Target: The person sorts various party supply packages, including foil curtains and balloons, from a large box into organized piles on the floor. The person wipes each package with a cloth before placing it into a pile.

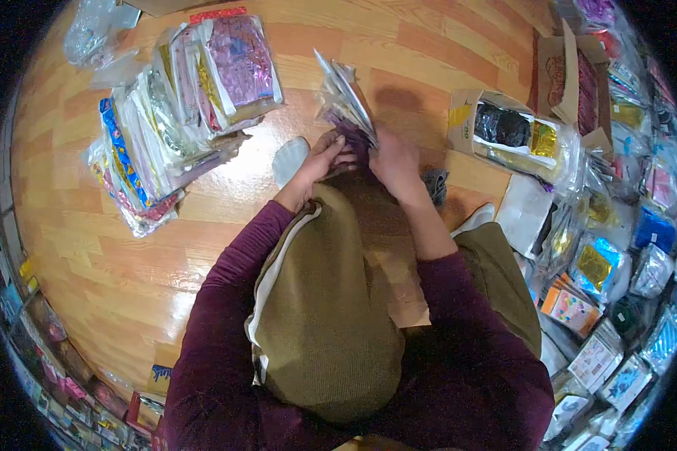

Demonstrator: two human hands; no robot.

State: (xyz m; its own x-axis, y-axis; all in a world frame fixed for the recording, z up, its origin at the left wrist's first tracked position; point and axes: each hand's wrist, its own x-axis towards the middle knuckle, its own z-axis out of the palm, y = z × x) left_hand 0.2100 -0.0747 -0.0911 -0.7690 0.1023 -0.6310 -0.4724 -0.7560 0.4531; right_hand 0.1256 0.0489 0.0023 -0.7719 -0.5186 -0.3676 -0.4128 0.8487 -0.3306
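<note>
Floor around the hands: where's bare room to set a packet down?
Bare wood floor lower left, below the packet pile; also between pile and left hand. Beyond the held packets, floor is open. Right of right hand: crowded, open box, loose packets.

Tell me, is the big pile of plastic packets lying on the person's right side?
No, the pile of packets lies on the wooden floor to the person's left, beyond the left hand.

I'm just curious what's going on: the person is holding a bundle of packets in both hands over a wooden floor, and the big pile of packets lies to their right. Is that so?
Not quite. The head view shows both hands, left and right, holding the bundle over the wooden floor, but the big pile lies to their left, not right.
</note>
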